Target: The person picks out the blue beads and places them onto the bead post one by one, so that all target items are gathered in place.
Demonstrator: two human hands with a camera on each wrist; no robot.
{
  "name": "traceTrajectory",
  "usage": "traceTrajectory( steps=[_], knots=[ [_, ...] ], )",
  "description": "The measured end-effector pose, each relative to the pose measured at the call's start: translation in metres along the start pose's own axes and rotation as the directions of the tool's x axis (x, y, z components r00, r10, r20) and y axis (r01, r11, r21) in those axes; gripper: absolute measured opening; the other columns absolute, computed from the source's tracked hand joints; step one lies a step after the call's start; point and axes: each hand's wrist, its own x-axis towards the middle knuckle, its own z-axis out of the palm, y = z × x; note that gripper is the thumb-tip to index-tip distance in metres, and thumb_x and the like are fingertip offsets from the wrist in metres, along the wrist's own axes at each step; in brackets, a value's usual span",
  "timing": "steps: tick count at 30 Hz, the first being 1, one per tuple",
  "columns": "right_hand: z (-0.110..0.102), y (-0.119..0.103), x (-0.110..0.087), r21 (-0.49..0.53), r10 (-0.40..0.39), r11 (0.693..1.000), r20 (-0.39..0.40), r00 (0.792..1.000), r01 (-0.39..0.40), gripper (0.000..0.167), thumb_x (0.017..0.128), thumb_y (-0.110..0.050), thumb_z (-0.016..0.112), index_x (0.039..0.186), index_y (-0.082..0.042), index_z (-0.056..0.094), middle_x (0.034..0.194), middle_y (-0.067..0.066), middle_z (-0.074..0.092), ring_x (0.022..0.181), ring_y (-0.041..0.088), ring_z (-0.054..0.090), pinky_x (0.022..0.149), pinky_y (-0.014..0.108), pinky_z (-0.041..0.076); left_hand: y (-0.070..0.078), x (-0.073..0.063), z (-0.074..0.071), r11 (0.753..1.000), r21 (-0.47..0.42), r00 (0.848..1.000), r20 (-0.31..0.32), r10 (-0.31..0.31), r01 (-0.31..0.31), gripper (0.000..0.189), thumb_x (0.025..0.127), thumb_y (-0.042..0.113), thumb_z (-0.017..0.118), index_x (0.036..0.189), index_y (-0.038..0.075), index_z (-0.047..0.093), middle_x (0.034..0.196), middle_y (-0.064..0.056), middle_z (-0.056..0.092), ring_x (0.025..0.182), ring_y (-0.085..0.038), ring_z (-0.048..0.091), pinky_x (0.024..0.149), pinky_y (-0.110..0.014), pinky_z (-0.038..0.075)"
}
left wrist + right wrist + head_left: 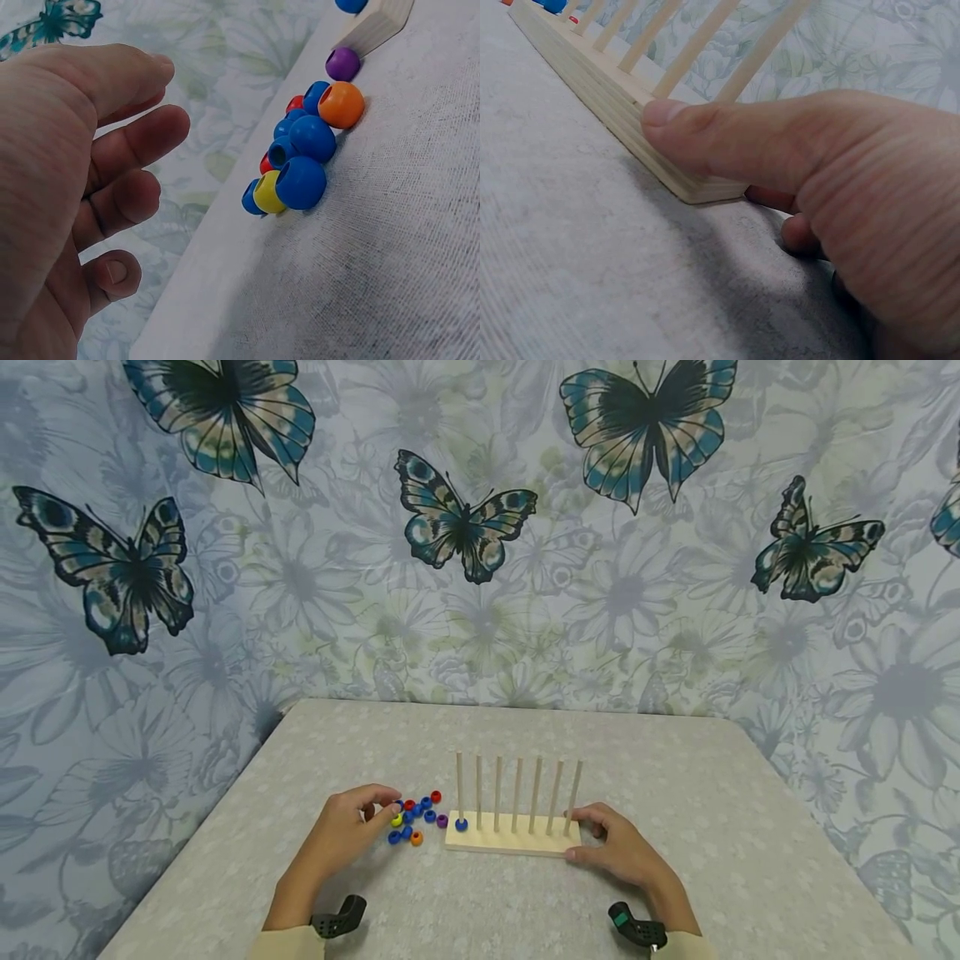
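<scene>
My left hand [351, 825] hovers beside the loose beads, its fingers loosely bent. No bead shows between them in the left wrist view. Several blue beads [301, 182] lie in a cluster with red ones, a yellow bead [268, 193], an orange bead [343, 105] and a purple bead [343, 64]. To their right stands a wooden peg board [510, 842] with several upright pegs. One blue bead [461, 825] sits at the foot of the leftmost peg. At the board's right end my right hand [621, 850] grips it, thumb along the front edge and other fingers behind.
A pale patterned cloth covers the table [645, 760]. Behind it rises a wall [480, 652] with flowers and butterflies printed on it. Dark bands [637, 927] sit on both wrists, just past the light sleeves.
</scene>
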Motion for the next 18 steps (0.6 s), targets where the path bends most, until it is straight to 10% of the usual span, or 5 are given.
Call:
traceTrajectory(
  steps=[18],
  knots=[
    [0.006,0.0,0.001,-0.015,0.067,0.998,-0.021,0.998,-0.067,0.057,0.071,-0.041,0.089,0.122,-0.027,0.068,0.111,-0.006,0.062,0.097,0.017,0.048,0.083,0.029,0.042,-0.014,-0.002,-0.002,0.995,-0.076,0.994,0.092,-0.061,0.068,0.028,0.088,0.025,0.078,0.115,0.024,0.072,0.092,0.01,0.067,0.074,-0.014,0.054,0.056,-0.026,0.042]
  ],
)
